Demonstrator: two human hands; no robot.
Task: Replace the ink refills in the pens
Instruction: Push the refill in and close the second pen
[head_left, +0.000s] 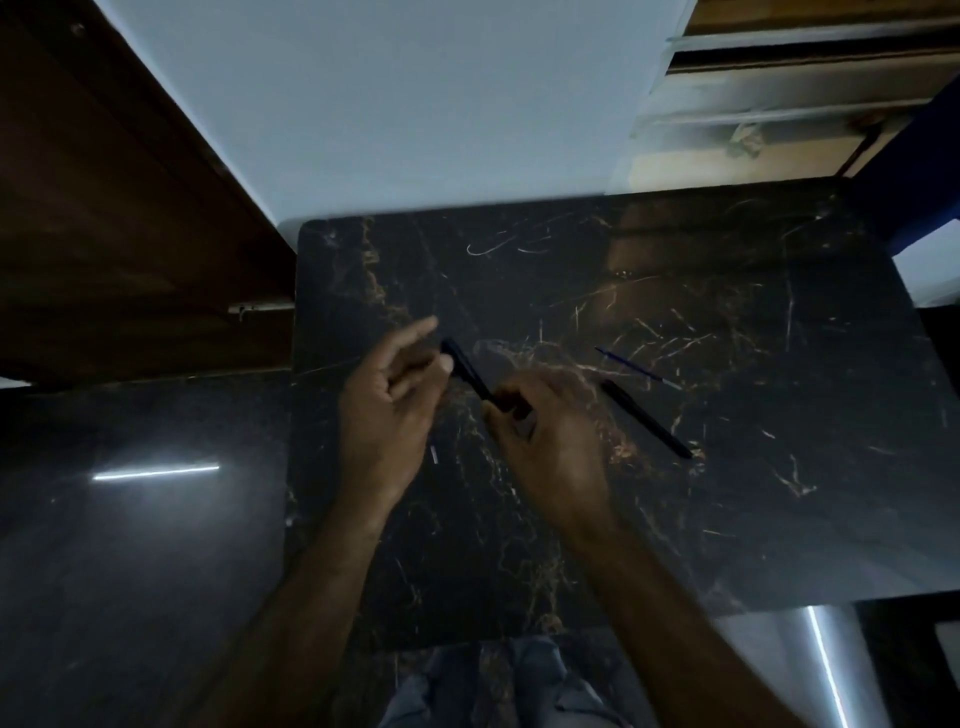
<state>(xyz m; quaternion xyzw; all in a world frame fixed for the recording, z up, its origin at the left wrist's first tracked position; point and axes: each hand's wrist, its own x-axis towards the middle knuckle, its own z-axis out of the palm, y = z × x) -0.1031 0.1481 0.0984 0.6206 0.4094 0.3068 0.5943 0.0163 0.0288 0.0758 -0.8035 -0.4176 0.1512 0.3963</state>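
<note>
While the room is dim and fine detail is hard to make out, the items read as follows. Table: dark marbled top, filling the middle of the head view. Left hand: at about 9 o'clock from the table's centre, thumb and bent fingers closed on the far end of a black pen, forefinger lifted clear and pointing to 1 o'clock. Right hand: just beside the left, at 3 o'clock from it, fingertips pinched narrow on the near end of the same pen; the pen spans the two hands, slanting from 10 o'clock to 4 o'clock, raised off or just above the top, which one cannot be told. Second black pen: lying loose on the table at 3 o'clock from the right hand, untouched. Blue refill: thin, lying just beyond the second pen toward 12 o'clock, apart from it. Small pale sliver: on the table below the left hand; unidentified. Status, as judged: the first pen is being opened or closed, which of the two is not clear; the second pen appears not yet started; most of the work seems left.
</note>
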